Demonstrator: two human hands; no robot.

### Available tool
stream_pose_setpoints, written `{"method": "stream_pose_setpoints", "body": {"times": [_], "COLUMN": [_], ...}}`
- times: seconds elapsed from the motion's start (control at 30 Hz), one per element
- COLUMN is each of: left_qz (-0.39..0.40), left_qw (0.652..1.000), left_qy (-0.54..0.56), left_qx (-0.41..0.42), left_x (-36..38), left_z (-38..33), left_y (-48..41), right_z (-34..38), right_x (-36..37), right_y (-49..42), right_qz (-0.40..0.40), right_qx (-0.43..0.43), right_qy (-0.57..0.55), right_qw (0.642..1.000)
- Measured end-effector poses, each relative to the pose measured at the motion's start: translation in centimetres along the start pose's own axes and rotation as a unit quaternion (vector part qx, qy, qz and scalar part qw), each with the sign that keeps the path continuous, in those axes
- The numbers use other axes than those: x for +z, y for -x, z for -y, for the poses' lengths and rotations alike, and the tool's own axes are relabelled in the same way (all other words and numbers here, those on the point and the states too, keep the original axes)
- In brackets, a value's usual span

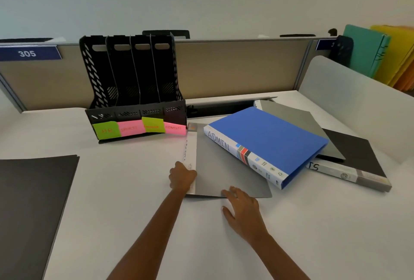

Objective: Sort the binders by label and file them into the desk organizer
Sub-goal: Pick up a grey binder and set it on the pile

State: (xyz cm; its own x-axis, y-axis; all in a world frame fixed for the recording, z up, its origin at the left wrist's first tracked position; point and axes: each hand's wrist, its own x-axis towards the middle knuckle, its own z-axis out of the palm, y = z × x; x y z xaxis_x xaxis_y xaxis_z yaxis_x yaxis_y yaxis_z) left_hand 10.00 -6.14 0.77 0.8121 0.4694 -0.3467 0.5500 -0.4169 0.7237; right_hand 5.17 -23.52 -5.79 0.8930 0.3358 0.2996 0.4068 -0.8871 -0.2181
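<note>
Single head-worn wide-angle view, looking forward and down across the desk (134,190), close over outstretched forearms

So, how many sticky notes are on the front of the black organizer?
4, in a row along its front lip: green at the left, pink, green, pink at the right.

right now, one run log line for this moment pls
phase: picking up | left hand: gripping grey binder spine edge | right hand: on its near edge | blue ADMIN binder: overlapping it | organizer: slots empty
</note>
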Motion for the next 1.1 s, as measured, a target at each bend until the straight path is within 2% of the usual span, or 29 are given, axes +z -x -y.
{"method": "stream_pose_setpoints", "body": {"times": [0.17, 0.4, 0.5, 0.6, 0.67, 0.77, 0.87, 1.1], "left_qz": [0.045, 0.136, 0.151, 0.141, 0.118, 0.074, 0.030, -0.002], "left_qw": [0.983, 0.969, 0.964, 0.959, 0.960, 0.969, 0.972, 0.970], "left_qy": [0.167, 0.194, 0.215, 0.245, 0.248, 0.216, 0.162, 0.111], "left_qx": [-0.057, -0.068, -0.038, 0.012, 0.043, 0.098, 0.165, 0.215], "left_x": [-0.6, -1.2, -1.2, -1.3, -1.3, -1.5, -2.1, -3.6], "left_z": [0.6, 0.5, -0.7, -2.6, -3.9, -5.3, -6.1, -7.2], "left_y": [0.4, 2.3, 3.2, 4.4, 5.3, 6.8, 8.4, 11.3], "right_z": [-0.2, 0.1, 0.3, 0.1, -0.4, -0.3, 0.2, 2.8], "right_x": [-0.1, -0.2, -1.1, -2.3, -2.8, -3.8, -4.8, -6.2], "right_y": [-0.1, -0.8, -1.8, -2.7, -2.9, -3.2, -3.1, -2.5], "right_qz": [-0.030, -0.072, -0.071, -0.080, -0.116, -0.175, -0.214, -0.267], "right_qx": [-0.004, 0.013, 0.004, 0.008, 0.006, 0.005, -0.004, 0.026], "right_qy": [0.011, 0.049, 0.035, -0.014, -0.075, -0.171, -0.202, -0.332], "right_qw": [0.999, 0.996, 0.997, 0.997, 0.990, 0.970, 0.956, 0.904]}}
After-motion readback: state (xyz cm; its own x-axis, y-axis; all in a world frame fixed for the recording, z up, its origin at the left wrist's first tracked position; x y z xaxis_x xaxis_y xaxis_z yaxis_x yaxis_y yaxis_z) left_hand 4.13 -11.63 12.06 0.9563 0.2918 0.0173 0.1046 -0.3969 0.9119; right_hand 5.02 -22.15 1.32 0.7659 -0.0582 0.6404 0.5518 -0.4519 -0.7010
